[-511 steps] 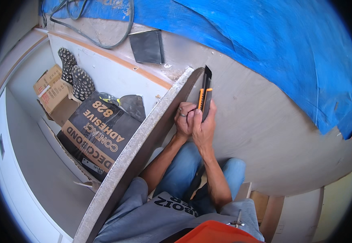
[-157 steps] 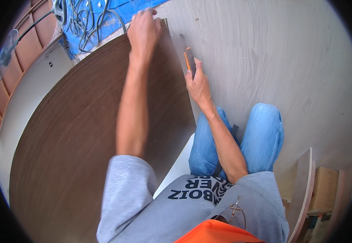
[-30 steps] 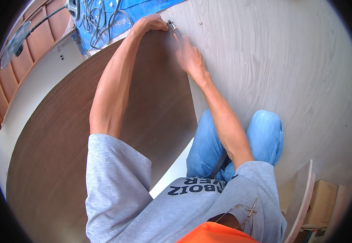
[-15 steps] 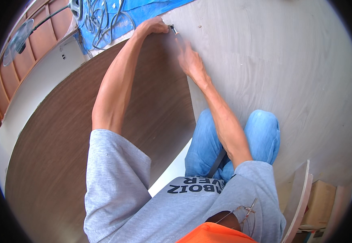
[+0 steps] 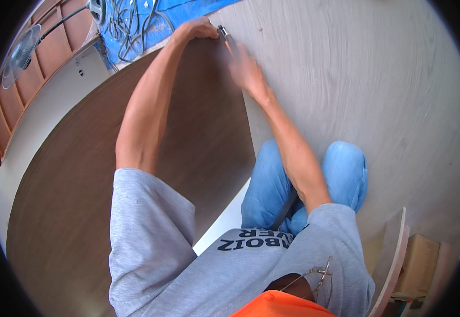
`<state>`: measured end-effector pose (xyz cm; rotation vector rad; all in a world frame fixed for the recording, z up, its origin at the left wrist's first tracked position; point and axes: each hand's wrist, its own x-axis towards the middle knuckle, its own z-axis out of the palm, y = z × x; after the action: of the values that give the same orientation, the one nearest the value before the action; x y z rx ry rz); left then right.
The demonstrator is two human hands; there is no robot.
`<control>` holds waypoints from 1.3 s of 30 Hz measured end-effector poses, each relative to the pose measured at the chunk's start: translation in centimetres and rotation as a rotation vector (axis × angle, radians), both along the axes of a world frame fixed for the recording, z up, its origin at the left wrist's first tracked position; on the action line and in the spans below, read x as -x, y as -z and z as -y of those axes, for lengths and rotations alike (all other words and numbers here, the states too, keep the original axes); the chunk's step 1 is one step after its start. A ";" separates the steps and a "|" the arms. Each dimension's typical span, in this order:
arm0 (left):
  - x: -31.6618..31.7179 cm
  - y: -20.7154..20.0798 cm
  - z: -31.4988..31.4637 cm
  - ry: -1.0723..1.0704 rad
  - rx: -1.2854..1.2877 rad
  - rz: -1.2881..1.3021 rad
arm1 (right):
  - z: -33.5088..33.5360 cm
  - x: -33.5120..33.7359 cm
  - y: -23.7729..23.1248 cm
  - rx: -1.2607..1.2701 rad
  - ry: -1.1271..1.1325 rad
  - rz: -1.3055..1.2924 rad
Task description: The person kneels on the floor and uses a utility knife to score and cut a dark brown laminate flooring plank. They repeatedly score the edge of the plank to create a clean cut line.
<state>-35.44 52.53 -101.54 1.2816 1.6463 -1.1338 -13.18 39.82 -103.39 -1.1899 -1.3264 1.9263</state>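
Note:
My left hand (image 5: 196, 29) is at the far corner of a large brown wood-grain panel (image 5: 108, 158), its fingers bent and pressed together. Whatever lies under those fingertips is hidden. Close by on the right, my right hand (image 5: 247, 71) is closed around a slim hand tool (image 5: 229, 43) with an orange-and-dark handle and a metal end. That end points up at the left fingertips, by the panel's far corner. Motion smears the right fingers, and the tool's exact kind is unclear.
Pale grey wood-grain flooring (image 5: 346, 68) spreads to the right, under my bent knees in jeans. Coiled cables (image 5: 127, 29) lie on a blue sheet (image 5: 187, 11) at the far left, near a fan (image 5: 21, 55). A cardboard box (image 5: 416, 264) stands behind a board at the lower right.
The tool and both hands appear slightly higher and further left in the picture. My right hand still grips the tool, and my left hand stays at the panel corner.

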 end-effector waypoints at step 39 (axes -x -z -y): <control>-1.2 -0.3 -0.4 0.054 -0.010 -0.061 | 2.5 -0.9 -1.0 0.026 -0.044 0.113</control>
<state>-34.29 52.88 -101.22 1.3164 1.6727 -1.2089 -12.26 37.35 -102.40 -1.3104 -1.3999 1.9373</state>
